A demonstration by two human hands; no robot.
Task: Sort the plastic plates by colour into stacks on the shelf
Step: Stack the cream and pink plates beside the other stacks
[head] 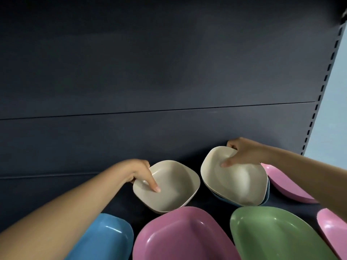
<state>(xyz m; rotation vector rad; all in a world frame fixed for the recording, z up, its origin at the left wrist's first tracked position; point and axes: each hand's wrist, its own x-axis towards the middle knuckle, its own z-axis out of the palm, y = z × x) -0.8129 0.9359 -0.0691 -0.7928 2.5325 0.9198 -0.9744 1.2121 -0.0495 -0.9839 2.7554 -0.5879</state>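
Left hand (139,172) is pinching one beige plate (169,186) while right hand (242,153) is gripping another beige plate (236,182), apparently to pair them, behind the green plate (272,233).

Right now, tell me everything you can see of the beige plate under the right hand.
The right beige plate is a rounded-square, matte plastic dish, tilted, its far edge raised. It sits on a blue plate whose rim peeks out below. The right hand grips its far rim, thumb inside.
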